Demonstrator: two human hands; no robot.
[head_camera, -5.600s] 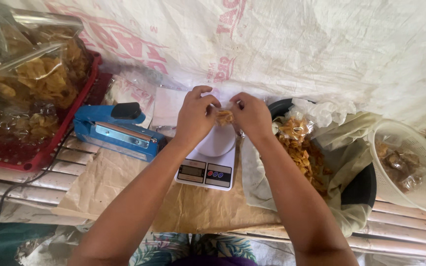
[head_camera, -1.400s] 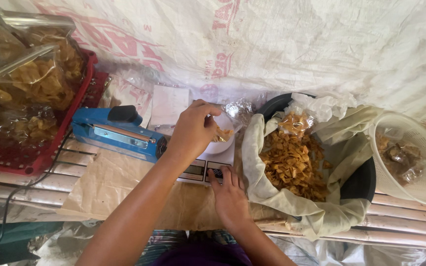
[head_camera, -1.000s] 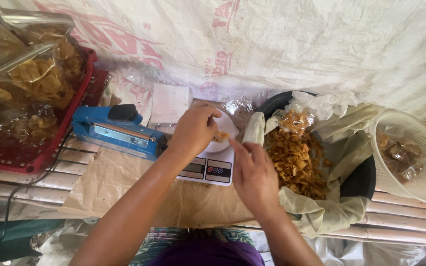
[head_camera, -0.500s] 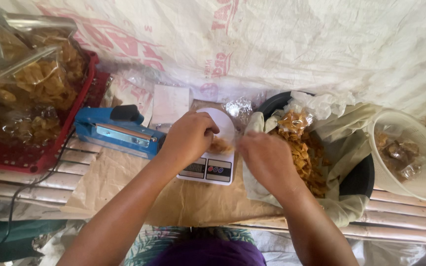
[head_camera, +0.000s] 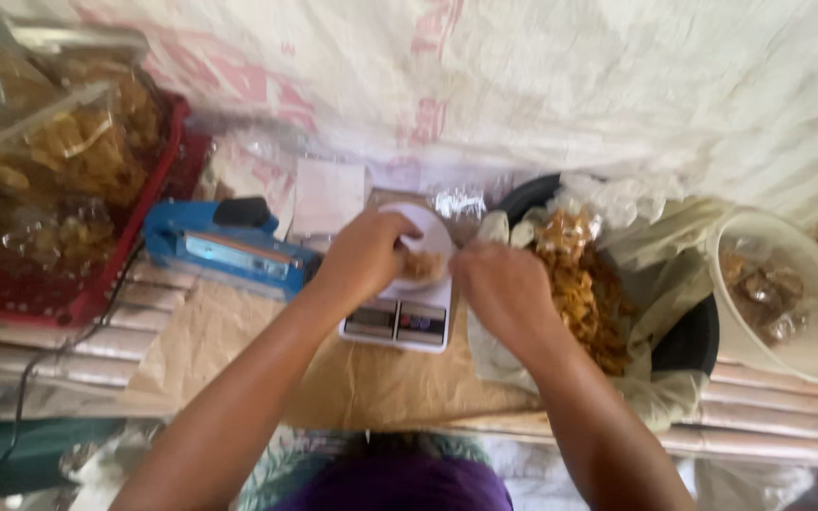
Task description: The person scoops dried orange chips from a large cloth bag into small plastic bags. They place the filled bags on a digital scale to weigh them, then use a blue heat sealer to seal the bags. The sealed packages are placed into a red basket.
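Left hand [head_camera: 364, 257] and right hand [head_camera: 502, 289] pinch a small clear bag of chips [head_camera: 423, 265] on the digital scale [head_camera: 400, 317]; bag part-filled, unsealed.

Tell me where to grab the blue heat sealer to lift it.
Probably grip the blue heat sealer across its long narrow body near the middle, coming from above. It lies flat on the slats, apart from the left hand and clear on top; its black end knob looks too small to hold.

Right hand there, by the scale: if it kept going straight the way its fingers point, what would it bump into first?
The right hand points left toward the small bag of chips on the white scale, where the left hand already is. It would probably meet that bag first; blur hides the exact gap.
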